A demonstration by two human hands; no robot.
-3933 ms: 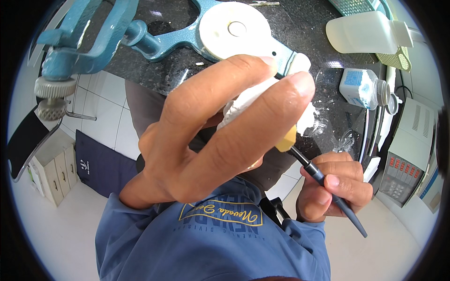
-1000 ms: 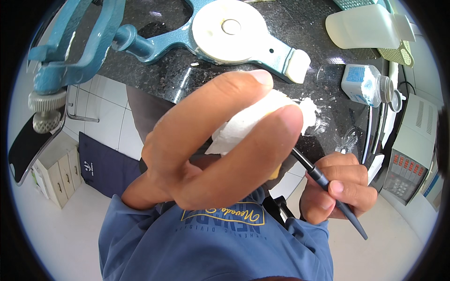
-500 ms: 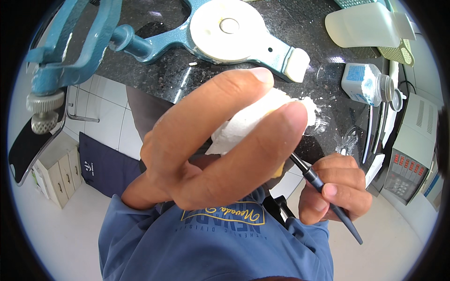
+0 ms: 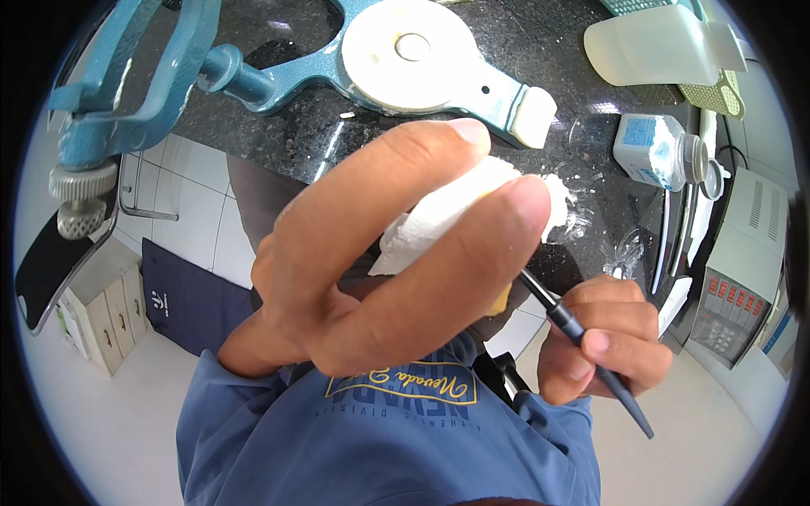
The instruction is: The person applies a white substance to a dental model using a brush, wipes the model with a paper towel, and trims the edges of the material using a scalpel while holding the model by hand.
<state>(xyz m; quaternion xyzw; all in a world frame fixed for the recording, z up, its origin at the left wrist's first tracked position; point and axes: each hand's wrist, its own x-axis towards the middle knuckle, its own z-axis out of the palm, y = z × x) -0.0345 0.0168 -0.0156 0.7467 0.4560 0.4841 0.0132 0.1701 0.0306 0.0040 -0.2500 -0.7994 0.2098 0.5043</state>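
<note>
In front of my chest, my left hand (image 4: 295,295) is closed around a white plaster cast (image 4: 439,211), two fingers lying across its near side. A yellowish part (image 4: 501,301) shows below the lower finger. My right hand (image 4: 629,337) grips a slim dark-handled tool (image 4: 564,319), like a brush or a carving instrument, between thumb and fingers. The tool's front end points up-left toward the cast; its tip is hidden behind my left hand. White crumbly material (image 4: 557,207) shows just beyond my left fingertips.
A blue metal articulator (image 4: 295,76) with a round white plate (image 4: 380,51) stands on the dark speckled bench (image 4: 591,169). Rightward are an open powder-smeared bottle (image 4: 654,152), a translucent plastic bottle (image 4: 641,46) and a grey control box (image 4: 734,270). White dust and flakes lie on the bench.
My left hand and the cast have shifted very slightly left. The tool has barely moved in my right hand. Everything on the bench stays in place.
</note>
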